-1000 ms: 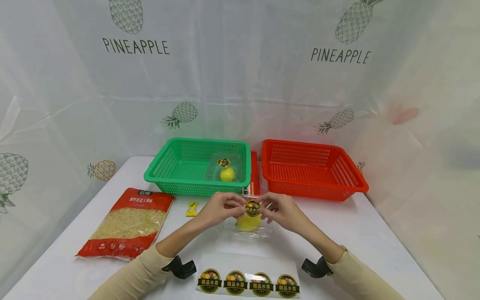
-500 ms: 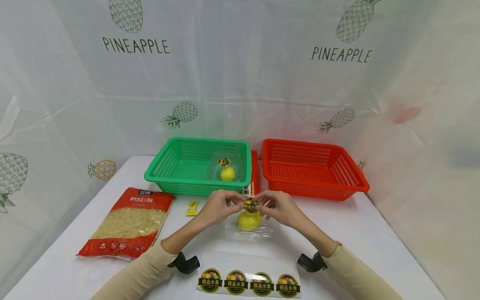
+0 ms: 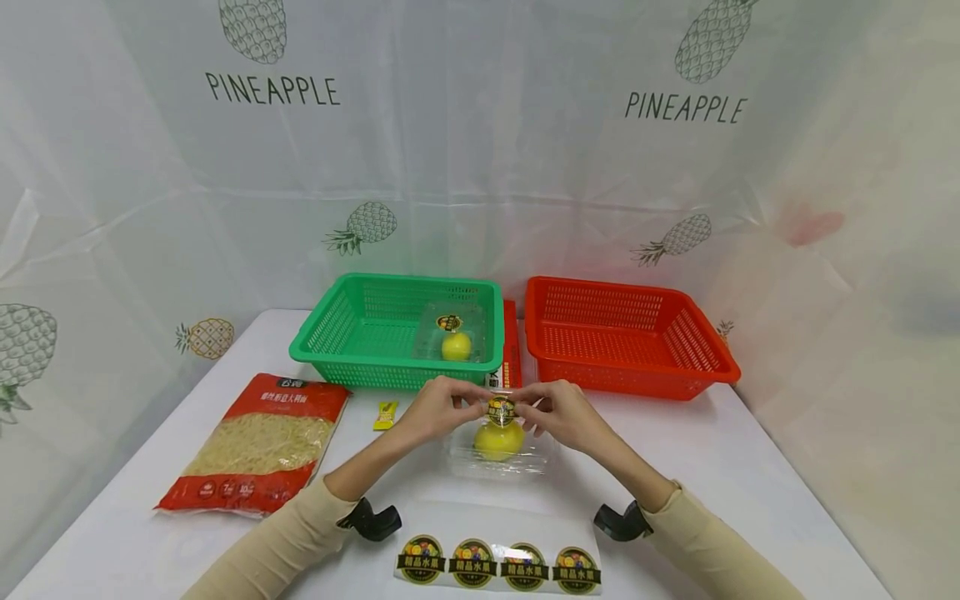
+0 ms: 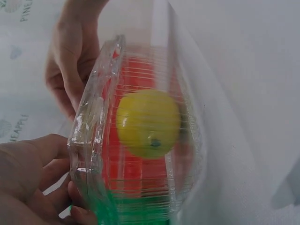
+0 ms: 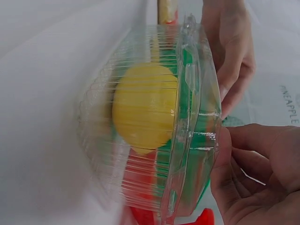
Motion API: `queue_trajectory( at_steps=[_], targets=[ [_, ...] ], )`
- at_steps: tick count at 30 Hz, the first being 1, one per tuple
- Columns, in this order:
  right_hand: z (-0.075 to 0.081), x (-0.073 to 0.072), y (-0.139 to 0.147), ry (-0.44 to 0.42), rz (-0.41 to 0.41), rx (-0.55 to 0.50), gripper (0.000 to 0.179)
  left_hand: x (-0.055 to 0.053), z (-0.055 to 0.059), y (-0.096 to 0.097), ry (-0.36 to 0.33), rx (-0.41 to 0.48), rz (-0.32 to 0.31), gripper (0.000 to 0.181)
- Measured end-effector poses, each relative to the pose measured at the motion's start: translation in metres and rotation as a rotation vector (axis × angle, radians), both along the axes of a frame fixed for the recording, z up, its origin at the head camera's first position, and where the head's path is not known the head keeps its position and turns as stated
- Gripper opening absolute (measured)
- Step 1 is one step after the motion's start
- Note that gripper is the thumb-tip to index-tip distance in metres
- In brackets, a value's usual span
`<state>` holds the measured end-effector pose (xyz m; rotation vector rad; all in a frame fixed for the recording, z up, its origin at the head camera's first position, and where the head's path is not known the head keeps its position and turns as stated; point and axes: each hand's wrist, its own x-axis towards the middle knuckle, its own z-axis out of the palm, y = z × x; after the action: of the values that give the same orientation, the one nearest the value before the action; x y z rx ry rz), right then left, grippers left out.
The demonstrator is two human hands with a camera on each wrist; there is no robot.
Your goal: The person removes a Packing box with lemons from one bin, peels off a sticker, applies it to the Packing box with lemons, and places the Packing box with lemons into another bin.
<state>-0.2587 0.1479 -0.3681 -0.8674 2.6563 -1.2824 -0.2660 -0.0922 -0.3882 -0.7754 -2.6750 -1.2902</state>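
Observation:
A clear plastic clamshell box [image 3: 536, 463] rests on the table between my hands, with a yellow lemon [image 3: 498, 442] inside it. At its lid, a round black-and-gold fruit sticker [image 3: 501, 411] lies between my fingertips. My left hand [image 3: 441, 410] pinches the sticker's left edge, and my right hand [image 3: 564, 414] pinches the right edge. Both wrist views show the fingers close against the lid of the box; the sticker is hidden there. In front, a white backing sheet [image 3: 487, 521] carries a row of several matching stickers [image 3: 472, 563].
A green basket [image 3: 360, 360] at the back holds another clear box [image 3: 427, 342] with a lemon [image 3: 456, 346] and sticker. To its right stands a red basket [image 3: 630, 379], with a red packet [image 3: 512, 350] between them. A pasta bag [image 3: 258, 446] and small yellow packet [image 3: 386, 415] lie left.
Both hands have brought the sticker slightly back and down onto the lid, uncovering more of the lemon. The box has stayed in place.

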Motion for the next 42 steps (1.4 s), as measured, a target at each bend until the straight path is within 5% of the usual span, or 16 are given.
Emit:
queue_trajectory(
  at_steps=[9, 32, 42],
  targets=[
    [-0.001, -0.005, 0.000, -0.012, 0.005, 0.023, 0.021, 0.000, 0.000, 0.002, 0.020, -0.023, 0.045, 0.017],
    [-0.004, -0.010, -0.001, -0.076, -0.003, 0.035, 0.018, 0.000, 0.001, 0.004, 0.057, -0.035, 0.039, 0.017],
    [-0.001, -0.011, -0.004, -0.069, -0.008, 0.074, 0.018, -0.002, 0.004, 0.004, 0.093, -0.145, 0.018, 0.013]
  ],
)
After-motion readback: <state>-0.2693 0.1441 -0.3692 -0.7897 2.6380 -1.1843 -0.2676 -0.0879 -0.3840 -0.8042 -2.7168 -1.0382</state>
